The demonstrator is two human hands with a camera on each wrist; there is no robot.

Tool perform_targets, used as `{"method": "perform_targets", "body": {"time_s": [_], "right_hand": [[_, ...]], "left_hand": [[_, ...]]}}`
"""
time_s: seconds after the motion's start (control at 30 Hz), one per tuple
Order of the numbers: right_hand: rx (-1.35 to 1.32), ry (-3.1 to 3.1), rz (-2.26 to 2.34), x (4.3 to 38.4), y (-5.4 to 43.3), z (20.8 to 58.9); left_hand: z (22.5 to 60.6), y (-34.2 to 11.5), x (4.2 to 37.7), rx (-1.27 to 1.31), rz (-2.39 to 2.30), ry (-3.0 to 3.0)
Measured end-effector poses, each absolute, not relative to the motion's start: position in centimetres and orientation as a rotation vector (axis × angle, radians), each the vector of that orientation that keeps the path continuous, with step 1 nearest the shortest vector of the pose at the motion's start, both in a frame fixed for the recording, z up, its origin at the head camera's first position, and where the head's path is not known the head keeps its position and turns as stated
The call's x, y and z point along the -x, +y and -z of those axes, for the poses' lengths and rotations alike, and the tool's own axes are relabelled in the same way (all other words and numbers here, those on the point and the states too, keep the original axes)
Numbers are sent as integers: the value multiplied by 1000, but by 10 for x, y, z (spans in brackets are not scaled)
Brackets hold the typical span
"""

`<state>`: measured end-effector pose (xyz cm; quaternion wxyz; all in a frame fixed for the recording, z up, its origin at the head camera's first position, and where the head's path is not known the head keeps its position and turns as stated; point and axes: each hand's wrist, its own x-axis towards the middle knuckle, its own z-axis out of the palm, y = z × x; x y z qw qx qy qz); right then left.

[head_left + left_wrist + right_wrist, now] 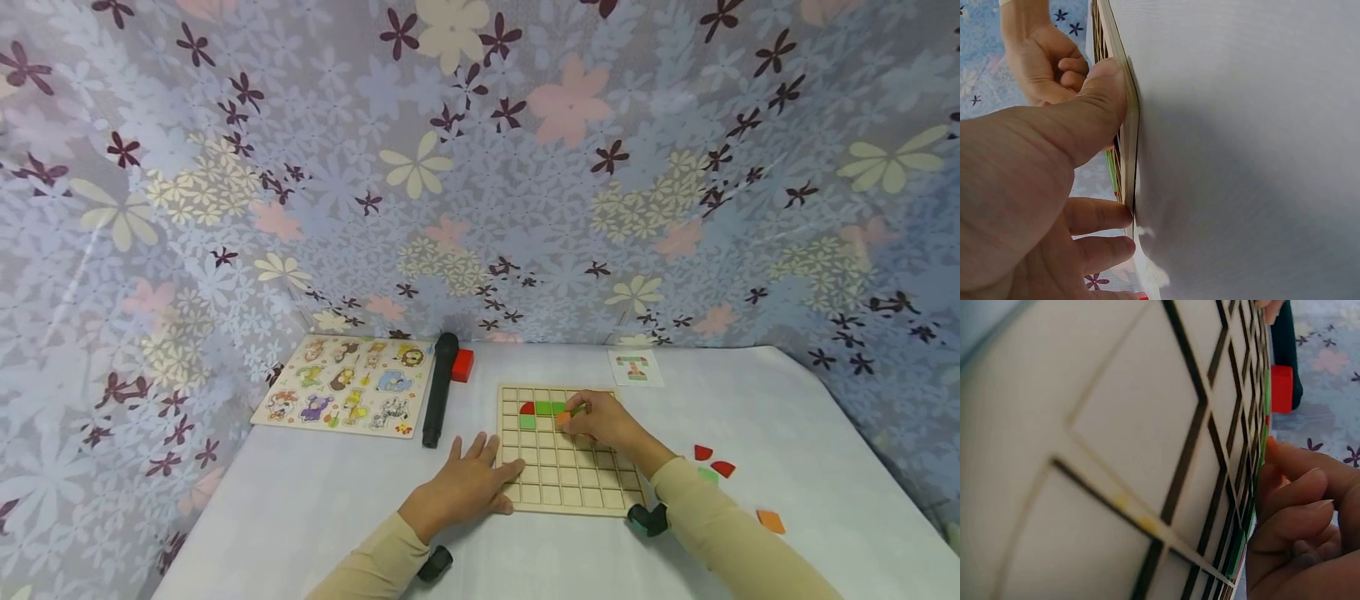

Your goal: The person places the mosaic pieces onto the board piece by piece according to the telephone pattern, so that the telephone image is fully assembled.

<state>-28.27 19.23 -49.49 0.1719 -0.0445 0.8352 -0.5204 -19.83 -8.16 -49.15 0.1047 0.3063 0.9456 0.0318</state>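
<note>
A wooden grid board point(558, 477) lies on the white table. My right hand point(600, 419) is over its upper right part and pinches an orange tile point(562, 419) between thumb and fingers. The tile also shows at the fingertips in the right wrist view. Beside it in the grid sit a red quarter-round piece point(528, 408), green tiles point(543, 408) in the same row and a light green tile point(528, 422) below the red one. My left hand point(468, 483) rests at the board's left edge, fingers spread and thumb on the rim.
Right of the board lie red quarter-round pieces point(702, 452), a light green piece point(707, 475) and an orange square point(770, 522). A pattern card point(636, 367) is behind it. To the left are a black microphone-shaped object point(440, 392), a red block point(462, 365) and an animal puzzle board point(300, 408).
</note>
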Motion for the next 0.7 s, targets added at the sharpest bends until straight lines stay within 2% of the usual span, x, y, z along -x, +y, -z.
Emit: {"method": "perform_targets", "body": {"time_s": [0.23, 0.43, 0.7], "right_hand": [[122, 2596, 1249, 280, 183, 495], [124, 2589, 1271, 278, 185, 493], [135, 2453, 1664, 266, 239, 460]], "left_hand": [[491, -81, 198, -892, -99, 2784], [490, -80, 198, -885, -88, 2782], [491, -81, 198, -881, -119, 2780]]}}
